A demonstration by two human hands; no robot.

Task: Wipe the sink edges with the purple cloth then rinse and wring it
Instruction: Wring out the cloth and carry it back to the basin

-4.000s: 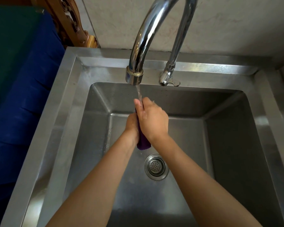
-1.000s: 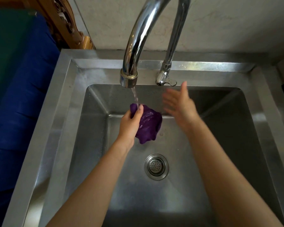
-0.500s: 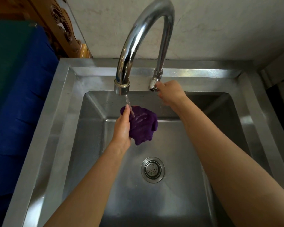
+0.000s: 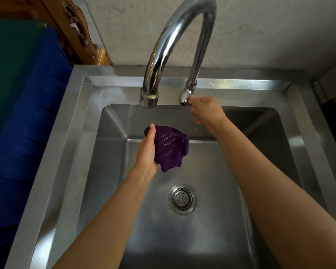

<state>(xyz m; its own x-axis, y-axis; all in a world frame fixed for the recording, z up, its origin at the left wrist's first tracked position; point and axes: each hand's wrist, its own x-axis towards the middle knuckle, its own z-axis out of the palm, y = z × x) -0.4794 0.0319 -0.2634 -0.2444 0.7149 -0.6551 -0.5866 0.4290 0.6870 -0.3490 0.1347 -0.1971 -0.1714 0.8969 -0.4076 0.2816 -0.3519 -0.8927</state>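
looking down from the head view, the only view given, the left hand (image 4: 146, 152) grips the purple cloth (image 4: 170, 147) over the middle of the sink (image 4: 80, 121), below and slightly toward the viewer from the faucet (image 4: 149, 95) spout. the cloth is bunched into a wet lump that bulges out to the right of the palm, its long axis running from near the thumb tip down to a loose tail that hangs above the drain (image 4: 182, 199). the thumb presses along the cloth's left side; the other fingers are hidden behind it, so that hand is closed around the cloth. the right hand (image 4: 207, 110) is well apart from the cloth, up at the faucet handle (image 4: 184, 98), fingertips curled and touching it. no stream shows at the spout. for the wringing to come, the left hand already has the cloth, and the right would have to drop down and left to take the free tail.
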